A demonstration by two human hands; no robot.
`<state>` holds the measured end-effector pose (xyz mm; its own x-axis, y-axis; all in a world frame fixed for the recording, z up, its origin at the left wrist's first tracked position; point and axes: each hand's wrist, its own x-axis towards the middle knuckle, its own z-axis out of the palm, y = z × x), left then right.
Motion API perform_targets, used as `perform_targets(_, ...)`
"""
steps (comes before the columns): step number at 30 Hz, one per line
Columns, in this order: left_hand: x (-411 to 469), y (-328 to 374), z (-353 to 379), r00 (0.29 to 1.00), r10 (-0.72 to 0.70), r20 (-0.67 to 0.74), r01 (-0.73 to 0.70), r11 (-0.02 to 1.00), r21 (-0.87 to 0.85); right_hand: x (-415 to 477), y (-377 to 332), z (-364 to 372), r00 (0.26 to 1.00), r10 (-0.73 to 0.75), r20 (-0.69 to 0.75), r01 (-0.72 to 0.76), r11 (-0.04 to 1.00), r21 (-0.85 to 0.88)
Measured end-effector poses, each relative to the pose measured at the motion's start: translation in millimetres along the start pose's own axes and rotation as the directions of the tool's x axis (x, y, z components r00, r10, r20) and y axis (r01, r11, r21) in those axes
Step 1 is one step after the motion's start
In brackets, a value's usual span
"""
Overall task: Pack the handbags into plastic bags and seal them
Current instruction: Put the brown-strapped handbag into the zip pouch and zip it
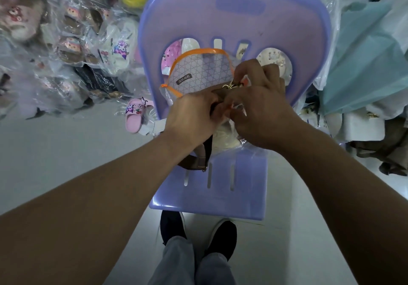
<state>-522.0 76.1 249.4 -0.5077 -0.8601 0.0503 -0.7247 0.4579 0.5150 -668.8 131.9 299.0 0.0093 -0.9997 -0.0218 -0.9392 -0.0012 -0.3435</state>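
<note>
Two hands at a handbag on a chair seat

The left hand [192,114] and right hand [258,108] curl their fingers on the top of a cream handbag [225,137] with a brown strap [198,163] and gold clasp [229,85]. It lies on a lilac plastic chair [220,192]. A clear plastic bag with orange zip edging [203,73] leans against the chair back.
</note>
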Motion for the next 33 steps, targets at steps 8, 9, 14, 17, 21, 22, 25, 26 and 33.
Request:
perform_targets(8,-27.3,-19.3,-0.9,0.975,0.192,0.110,-0.201,0.977,0.075,-4.2,3.2,5.3,0.993,0.109,-0.047,-0.096,0.970,0.224)
perform_targets(9,-26.4,-19.9,2.1,0.970,0.221,0.098,-0.233,0.962,0.140,-4.9,2.7,5.9,0.991,0.127,-0.038,-0.113,0.960,0.256)
perform_targets(14,-18.0,-17.2,-0.3,0.990,-0.115,0.076,0.071,0.899,0.433,-6.5,8.8,5.2,0.992,0.121,0.028,-0.124,0.929,0.350)
perform_targets(17,-13.7,-20.6,-12.9,0.939,-0.334,0.078,0.292,0.898,0.329,-7.1,10.2,1.6,0.993,0.102,0.063,-0.119,0.885,0.449)
perform_targets(21,17.9,-13.7,-37.6,0.981,-0.193,-0.028,0.181,0.847,0.499,-6.7,8.0,-0.6,0.994,0.034,0.100,-0.087,0.809,0.581)
perform_targets(22,28.1,-5.5,-44.0,0.990,-0.129,-0.057,0.139,0.823,0.550,-5.9,7.4,-1.6,0.994,0.026,0.106,-0.085,0.795,0.600)
perform_targets(25,56.2,22.7,-55.1,0.999,0.032,-0.005,-0.023,0.802,0.597,-3.1,8.3,-2.5,0.996,0.028,0.083,-0.072,0.803,0.592)
perform_targets(26,63.3,29.8,-55.7,0.994,0.104,0.036,-0.105,0.797,0.595,-2.4,9.9,-1.5,0.998,0.043,0.049,-0.064,0.806,0.589)
perform_targets(33,85.0,8.5,-37.6,0.881,0.435,0.187,-0.474,0.805,0.356,-8.0,20.2,7.2,0.976,0.118,-0.185,0.004,0.831,0.556)
